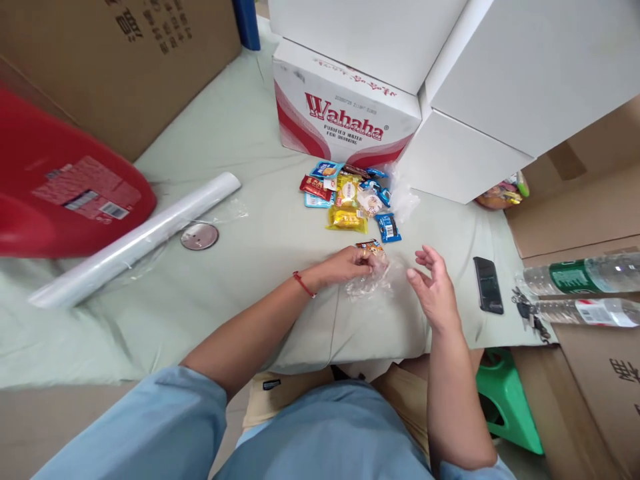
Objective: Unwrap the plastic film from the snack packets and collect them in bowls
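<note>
Head view. My left hand [345,265], red cord [303,283] at the wrist, was over the pale green cloth [270,260], thumb and fingertips pinching a crumpled clear plastic bag [364,285]. A brown snack packet [369,246] lay at the far edge of those fingers; could not tell whether it was inside the bag or beyond it. My right hand [434,290] was just right of the bag, fingers spread and curved, thumb apart, palm turned toward the left hand.

Beyond both hands: a cluster of small wrapped snacks, among them a yellow packet [346,219] at the near side, a blue packet [389,228] to its right and a red packet [316,187] at the left. A second clear bag [404,197] was bunched against the cluster's right side. Behind stood a Wahaha carton [345,117].

Left of the work area: a roll of clear film [145,233], lying diagonally, and a round metallic disc [199,236] just beside it. To the right of my right hand: a dark phone [488,285], then a bunch of keys [531,315] near two bottles lying on their sides.
</note>
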A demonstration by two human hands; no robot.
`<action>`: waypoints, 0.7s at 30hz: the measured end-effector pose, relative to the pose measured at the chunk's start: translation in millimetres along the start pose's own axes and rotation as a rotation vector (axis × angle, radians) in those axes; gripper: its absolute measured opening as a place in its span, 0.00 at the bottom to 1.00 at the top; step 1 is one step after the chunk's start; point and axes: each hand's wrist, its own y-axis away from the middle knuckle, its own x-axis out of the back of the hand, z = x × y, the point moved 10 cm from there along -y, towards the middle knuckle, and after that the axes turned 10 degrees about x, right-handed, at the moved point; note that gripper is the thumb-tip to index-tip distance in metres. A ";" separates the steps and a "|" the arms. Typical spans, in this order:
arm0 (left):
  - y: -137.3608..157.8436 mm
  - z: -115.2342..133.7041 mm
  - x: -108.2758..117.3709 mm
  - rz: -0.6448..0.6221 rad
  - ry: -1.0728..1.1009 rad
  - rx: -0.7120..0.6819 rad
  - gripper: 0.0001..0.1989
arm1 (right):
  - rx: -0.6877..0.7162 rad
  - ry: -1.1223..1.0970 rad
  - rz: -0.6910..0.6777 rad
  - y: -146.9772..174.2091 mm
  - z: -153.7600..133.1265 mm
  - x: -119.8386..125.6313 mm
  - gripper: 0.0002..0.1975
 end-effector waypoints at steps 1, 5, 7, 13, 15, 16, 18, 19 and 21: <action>-0.8 1.1 2.3 0.032 0.032 -0.016 0.11 | -0.066 -0.046 -0.003 6.9 13.1 -4.3 0.39; -5.3 -5.2 9.5 0.147 0.211 -0.022 0.16 | -0.215 -0.143 -0.071 30.6 45.6 -28.4 0.28; -6.1 -12.6 17.6 0.241 0.273 -0.003 0.17 | -0.230 -0.190 -0.046 35.2 49.8 -29.8 0.17; 0.3 -17.1 42.4 0.454 0.262 0.011 0.20 | -0.342 -0.424 0.127 37.7 57.4 -4.8 0.16; 0.2 -16.4 42.0 0.442 0.266 0.019 0.21 | -0.366 -0.494 0.167 38.1 59.0 -0.1 0.16; 0.0 -16.4 41.3 0.435 0.278 0.021 0.21 | -0.368 -0.509 0.183 38.2 59.3 1.3 0.16; 0.2 -17.1 41.6 0.433 0.325 0.018 0.21 | -0.358 -0.505 0.210 38.6 59.5 3.4 0.17; 0.8 -17.8 43.3 0.442 0.368 0.011 0.21 | -0.344 -0.493 0.230 38.8 59.3 5.3 0.17; 2.8 -19.1 49.2 0.463 0.485 -0.009 0.22 | -0.302 -0.464 0.296 39.2 58.5 13.7 0.16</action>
